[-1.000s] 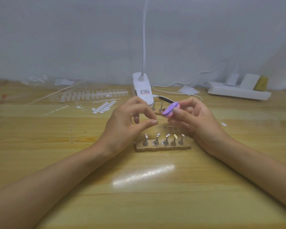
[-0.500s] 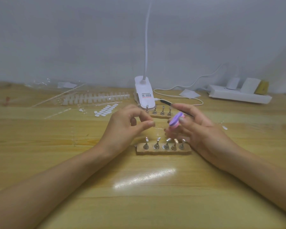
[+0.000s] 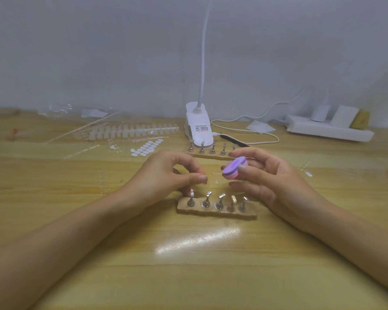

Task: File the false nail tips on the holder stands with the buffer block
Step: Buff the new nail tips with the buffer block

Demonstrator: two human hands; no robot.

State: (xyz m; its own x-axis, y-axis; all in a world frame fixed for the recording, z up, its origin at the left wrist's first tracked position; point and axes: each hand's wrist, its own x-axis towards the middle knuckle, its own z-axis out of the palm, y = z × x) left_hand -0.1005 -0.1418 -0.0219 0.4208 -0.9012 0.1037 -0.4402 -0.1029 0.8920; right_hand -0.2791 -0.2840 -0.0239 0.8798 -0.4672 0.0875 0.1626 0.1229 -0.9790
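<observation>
Head view: right grip (image 3: 269, 177) pinches buffer block (image 3: 234, 168)

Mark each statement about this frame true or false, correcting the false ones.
1. The right hand holds the purple-and-pink round foam buffer block. True.
2. The near wooden base carries three metal holder stands. False: it carries five.
3. The white clip lamp's base sits behind the far wooden row of stands. True.
4. The white plastic power strip lies at the table's left rear. False: it lies at the right rear.
5. The left hand lies flat on the wooden table. False: its fingers are curled, thumb and forefinger tips meeting.
</observation>
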